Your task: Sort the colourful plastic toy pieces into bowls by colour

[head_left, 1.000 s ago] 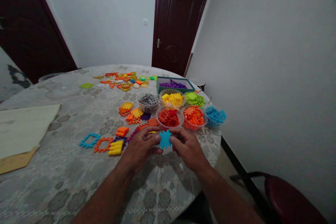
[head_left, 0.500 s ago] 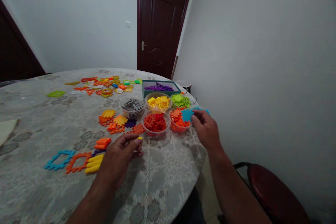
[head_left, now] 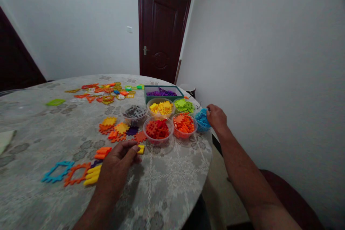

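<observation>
My left hand (head_left: 118,160) is low over the near side of the table, its thumb and fingers closed on a small yellow plastic piece (head_left: 141,149). My right hand (head_left: 217,118) is at the right rim of a clear bowl of blue pieces (head_left: 202,119), near the table's edge. Its fingers are curled, and what they hold, if anything, cannot be made out. Left of that bowl are a bowl of orange pieces (head_left: 184,125) and a bowl of red pieces (head_left: 158,129). Yellow tubes (head_left: 93,175) lie beside my left wrist.
Behind stand bowls of grey (head_left: 134,112), yellow (head_left: 161,107) and green pieces (head_left: 184,105), and a box of purple pieces (head_left: 162,93). Toothed orange (head_left: 77,174) and blue frames (head_left: 58,171) lie at left. More loose pieces (head_left: 107,91) are spread farther back. A dark red chair (head_left: 288,194) stands right.
My right hand has moved right from above the orange bowl to the blue bowl. The flat blue piece is no longer visible in its fingers. My left hand still holds the yellow piece.
</observation>
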The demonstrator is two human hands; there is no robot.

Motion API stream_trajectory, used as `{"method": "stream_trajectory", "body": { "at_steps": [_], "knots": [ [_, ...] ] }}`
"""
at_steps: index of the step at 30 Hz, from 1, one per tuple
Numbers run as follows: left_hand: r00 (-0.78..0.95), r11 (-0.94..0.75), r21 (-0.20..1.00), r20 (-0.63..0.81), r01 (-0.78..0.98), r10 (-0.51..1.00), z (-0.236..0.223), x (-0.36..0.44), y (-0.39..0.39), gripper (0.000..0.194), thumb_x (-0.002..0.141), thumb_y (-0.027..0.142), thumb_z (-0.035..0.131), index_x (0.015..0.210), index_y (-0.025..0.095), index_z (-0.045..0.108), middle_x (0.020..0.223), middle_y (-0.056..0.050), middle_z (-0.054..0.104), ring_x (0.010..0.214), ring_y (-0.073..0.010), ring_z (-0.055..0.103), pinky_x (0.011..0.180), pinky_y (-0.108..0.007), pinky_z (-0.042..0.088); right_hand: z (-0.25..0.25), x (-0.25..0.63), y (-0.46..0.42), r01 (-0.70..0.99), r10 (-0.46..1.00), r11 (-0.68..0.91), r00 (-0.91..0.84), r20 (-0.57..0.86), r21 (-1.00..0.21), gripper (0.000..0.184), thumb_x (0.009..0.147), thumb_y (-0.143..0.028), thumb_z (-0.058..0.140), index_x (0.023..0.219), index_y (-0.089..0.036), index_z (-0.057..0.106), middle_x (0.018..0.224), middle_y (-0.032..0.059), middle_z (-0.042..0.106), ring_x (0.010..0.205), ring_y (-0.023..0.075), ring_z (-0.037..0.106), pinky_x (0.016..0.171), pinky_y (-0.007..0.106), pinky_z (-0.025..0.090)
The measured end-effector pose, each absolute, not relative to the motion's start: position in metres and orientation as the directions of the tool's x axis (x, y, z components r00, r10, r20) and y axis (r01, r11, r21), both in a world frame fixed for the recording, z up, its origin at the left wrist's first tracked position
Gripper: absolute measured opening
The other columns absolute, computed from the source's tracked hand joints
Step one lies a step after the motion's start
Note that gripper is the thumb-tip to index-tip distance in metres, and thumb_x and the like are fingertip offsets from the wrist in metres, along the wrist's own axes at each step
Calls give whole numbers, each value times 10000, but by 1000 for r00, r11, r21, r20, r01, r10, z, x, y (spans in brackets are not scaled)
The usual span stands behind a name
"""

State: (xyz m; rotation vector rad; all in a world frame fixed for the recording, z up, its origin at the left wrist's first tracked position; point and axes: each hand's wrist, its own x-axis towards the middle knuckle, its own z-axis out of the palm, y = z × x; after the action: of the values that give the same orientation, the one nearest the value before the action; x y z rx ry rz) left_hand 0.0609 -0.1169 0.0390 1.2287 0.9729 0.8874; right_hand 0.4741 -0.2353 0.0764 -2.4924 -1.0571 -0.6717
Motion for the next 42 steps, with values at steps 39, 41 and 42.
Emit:
{"method": "stream_trajectory", "body": {
  "at_steps": [39,41,42],
  "knots": [
    [623,-631,449,189,633,759,-14,-78,-38,1113,689,570,944,1633,231,462,1674,-249,415,1533,-465,405,1230,-604,362,17,170,-149,958,999,26,-15,41,-286,449,983,-362,638,1381,-157,609,1336,196,583,1183,315,637,1005,380,492],
    [662,-680,464,236,567,712,-19,-75,-32,1076,698,590,937,1610,235,488,1633,-235,465,1502,-448,441,1224,-601,370,16,166,-145,947,998,42,-25,56,-320,410,975,-338,644,1343,-158,623,1332,184,569,1142,295,651,976,360,503],
    [678,-703,466,256,538,689,-21,-72,-29,1063,694,603,937,1593,233,506,1610,-230,487,1483,-441,459,1221,-598,375,16,164,-143,940,998,48,-29,61,-337,394,972,-327,644,1328,-158,629,1328,178,565,1123,285,656,965,352,506]
  ]
}}
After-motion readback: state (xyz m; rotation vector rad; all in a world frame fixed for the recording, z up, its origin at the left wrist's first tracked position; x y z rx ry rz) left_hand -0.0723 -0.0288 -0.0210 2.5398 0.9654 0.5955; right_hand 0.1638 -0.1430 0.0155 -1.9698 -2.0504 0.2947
